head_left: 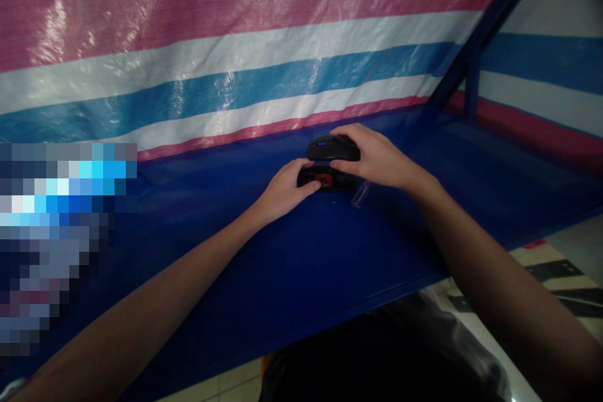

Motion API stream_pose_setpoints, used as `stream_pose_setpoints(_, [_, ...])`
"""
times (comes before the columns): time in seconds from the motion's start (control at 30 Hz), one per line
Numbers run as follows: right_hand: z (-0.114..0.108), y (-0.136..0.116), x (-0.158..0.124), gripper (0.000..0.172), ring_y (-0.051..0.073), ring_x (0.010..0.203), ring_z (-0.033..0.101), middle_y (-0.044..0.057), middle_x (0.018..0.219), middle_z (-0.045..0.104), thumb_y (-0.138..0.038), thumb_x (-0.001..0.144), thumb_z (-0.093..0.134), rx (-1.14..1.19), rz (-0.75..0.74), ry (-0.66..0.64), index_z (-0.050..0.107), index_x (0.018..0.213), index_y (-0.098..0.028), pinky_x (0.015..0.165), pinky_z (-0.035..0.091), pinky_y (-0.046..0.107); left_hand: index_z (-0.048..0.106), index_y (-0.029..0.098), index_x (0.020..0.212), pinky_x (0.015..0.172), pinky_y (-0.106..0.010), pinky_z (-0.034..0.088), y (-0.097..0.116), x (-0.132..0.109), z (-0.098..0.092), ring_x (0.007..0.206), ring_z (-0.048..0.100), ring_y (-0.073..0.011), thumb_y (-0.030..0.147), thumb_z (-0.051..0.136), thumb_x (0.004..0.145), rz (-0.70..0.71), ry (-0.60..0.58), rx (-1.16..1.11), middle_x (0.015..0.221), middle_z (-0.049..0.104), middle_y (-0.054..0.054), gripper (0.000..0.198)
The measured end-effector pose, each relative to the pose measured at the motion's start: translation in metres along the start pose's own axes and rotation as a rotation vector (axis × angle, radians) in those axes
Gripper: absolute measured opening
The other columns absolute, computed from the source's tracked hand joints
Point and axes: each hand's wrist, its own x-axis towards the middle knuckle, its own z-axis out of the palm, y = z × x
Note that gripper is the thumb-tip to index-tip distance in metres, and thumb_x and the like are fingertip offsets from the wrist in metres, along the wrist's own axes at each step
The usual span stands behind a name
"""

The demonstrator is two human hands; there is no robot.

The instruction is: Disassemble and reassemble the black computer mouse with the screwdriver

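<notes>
A black device with a red part [325, 179] lies on a dark blue table [306, 264], far from me near the striped sheet. My left hand [282, 191] is curled against its left side, fingers closed on it. My right hand [372, 157] grips a separate black shell-like piece [332, 148], held just above the lower part. A small clear plastic piece [360, 193] lies on the table beside my right wrist.
A tarpaulin with pink, white and blue stripes [235, 44] hangs behind the table. A dark blue slanted frame bar [490, 19] stands at the right. A blurred patch covers the left. Tiled floor and patterned matting show below the table's near edge.
</notes>
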Motion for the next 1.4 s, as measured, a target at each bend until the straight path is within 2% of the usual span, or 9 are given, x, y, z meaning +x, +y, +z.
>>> stream_pose_setpoints(0.23, [0.002, 0.005, -0.001, 0.048, 0.028, 0.104, 0.057, 0.011, 0.114, 0.058, -0.037, 0.076, 0.061, 0.007, 0.036, -0.067, 0.051, 0.119, -0.019, 0.088, 0.045, 0.042, 0.060, 0.020, 0.100, 0.100, -0.041, 0.039, -0.004, 0.003, 0.001, 0.108, 0.057, -0.0203, 0.022, 0.056, 0.081, 0.101, 0.005, 0.008, 0.114, 0.061, -0.006, 0.019])
stream_pose_setpoints(0.37, [0.004, 0.011, -0.002, 0.049, 0.029, 0.105, 0.057, 0.013, 0.116, 0.058, -0.040, 0.078, 0.058, -0.023, 0.079, -0.094, 0.050, 0.121, -0.018, 0.088, 0.045, 0.044, 0.059, 0.019, 0.105, 0.098, -0.041, 0.040, -0.004, 0.002, 0.001, 0.107, 0.057, -0.0203, 0.020, 0.057, 0.081, 0.069, 0.016, -0.009, 0.114, 0.062, -0.007, 0.024])
stream_pose_setpoints(0.53, [0.010, 0.015, -0.002, 0.045, 0.029, 0.104, 0.057, 0.013, 0.115, 0.059, -0.041, 0.080, 0.055, -0.071, 0.137, -0.109, 0.051, 0.118, -0.016, 0.088, 0.045, 0.044, 0.057, 0.016, 0.109, 0.098, -0.042, 0.040, -0.005, 0.002, 0.000, 0.109, 0.057, -0.0224, 0.028, 0.064, 0.077, 0.020, 0.024, -0.009, 0.117, 0.061, -0.010, 0.035])
stream_pose_setpoints(0.77, [0.022, 0.021, -0.003, 0.045, 0.032, 0.105, 0.057, 0.015, 0.118, 0.057, -0.042, 0.084, 0.049, -0.162, 0.201, -0.213, 0.049, 0.121, -0.017, 0.086, 0.045, 0.047, 0.063, 0.017, 0.094, 0.099, -0.042, 0.040, -0.007, 0.004, -0.001, 0.108, 0.057, -0.0211, 0.024, 0.064, 0.077, 0.055, 0.038, -0.022, 0.113, 0.062, -0.008, 0.018])
stream_pose_setpoints(0.9, [0.024, 0.025, -0.003, 0.049, 0.035, 0.109, 0.054, 0.019, 0.120, 0.055, -0.042, 0.085, 0.045, -0.183, 0.226, -0.260, 0.048, 0.125, -0.014, 0.087, 0.044, 0.051, 0.065, 0.019, 0.093, 0.098, -0.042, 0.040, -0.008, 0.003, -0.001, 0.106, 0.058, -0.0202, 0.026, 0.065, 0.076, 0.095, 0.061, -0.040, 0.111, 0.062, -0.007, 0.018])
stream_pose_setpoints(1.03, [0.019, 0.018, -0.001, 0.041, 0.033, 0.113, 0.051, 0.017, 0.122, 0.055, -0.038, 0.086, 0.046, -0.131, 0.101, -0.159, 0.053, 0.120, -0.016, 0.090, 0.042, 0.051, 0.065, 0.020, 0.096, 0.096, -0.039, 0.042, -0.006, 0.002, -0.002, 0.102, 0.059, -0.0186, 0.028, 0.065, 0.077, 0.127, 0.111, -0.072, 0.108, 0.064, -0.006, 0.021])
stream_pose_setpoints(1.13, [0.013, 0.002, 0.000, 0.033, 0.024, 0.105, 0.057, 0.010, 0.113, 0.062, -0.036, 0.088, 0.046, 0.114, -0.057, -0.082, 0.057, 0.114, -0.019, 0.089, 0.044, 0.042, 0.065, 0.021, 0.100, 0.094, -0.037, 0.043, -0.003, 0.000, -0.003, 0.099, 0.060, -0.0183, 0.031, 0.063, 0.079, 0.106, 0.163, -0.134, 0.105, 0.067, -0.004, 0.023])
stream_pose_setpoints(1.23, [0.010, -0.014, 0.001, 0.034, 0.021, 0.095, 0.061, 0.007, 0.106, 0.065, -0.040, 0.083, 0.055, 0.273, -0.135, -0.147, 0.059, 0.110, -0.020, 0.082, 0.046, 0.034, 0.064, 0.019, 0.102, 0.091, -0.036, 0.045, -0.003, 0.000, -0.002, 0.095, 0.062, -0.0183, 0.033, 0.062, 0.080, 0.055, 0.206, -0.268, 0.103, 0.068, -0.004, 0.026])
stream_pose_setpoints(1.4, [0.014, -0.025, 0.001, 0.019, 0.018, 0.083, 0.061, 0.005, 0.090, 0.068, -0.029, 0.088, 0.050, 0.176, -0.124, -0.169, 0.063, 0.094, -0.017, 0.074, 0.042, 0.028, 0.064, 0.017, 0.097, 0.083, -0.032, 0.049, -0.006, 0.004, 0.000, 0.084, 0.063, -0.0157, 0.037, 0.063, 0.078, -0.036, 0.219, -0.555, 0.092, 0.068, -0.004, 0.028])
